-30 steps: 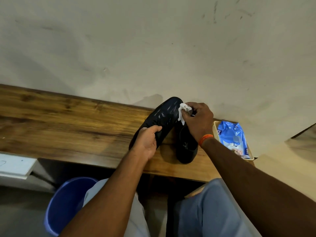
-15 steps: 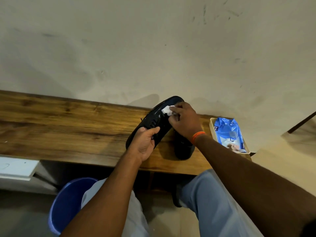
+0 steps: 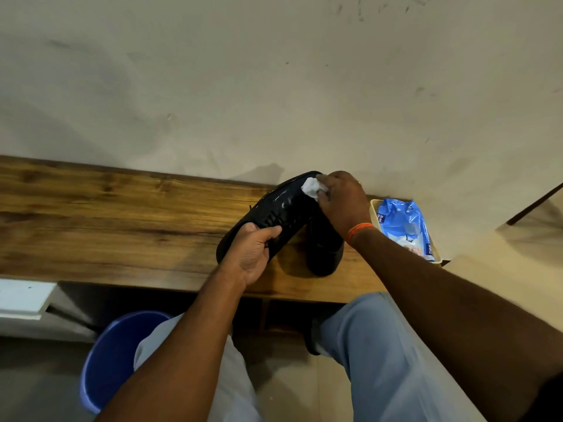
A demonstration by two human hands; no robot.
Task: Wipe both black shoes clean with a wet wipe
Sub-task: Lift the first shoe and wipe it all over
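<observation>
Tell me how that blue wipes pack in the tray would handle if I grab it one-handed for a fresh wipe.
The blue wipes pack looks like soft crinkled film, so it will likely give and sag under a pinch rather than lift stiffly. Its glossy surface may be slippery. It lies in a shallow tray at the bench's end, which could shift if the pack drags.

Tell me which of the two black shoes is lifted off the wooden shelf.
The left shoe, sole up: the left hand grips it while the right hand rubs a wet wipe on it. The other shoe lies on the wooden shelf.
</observation>
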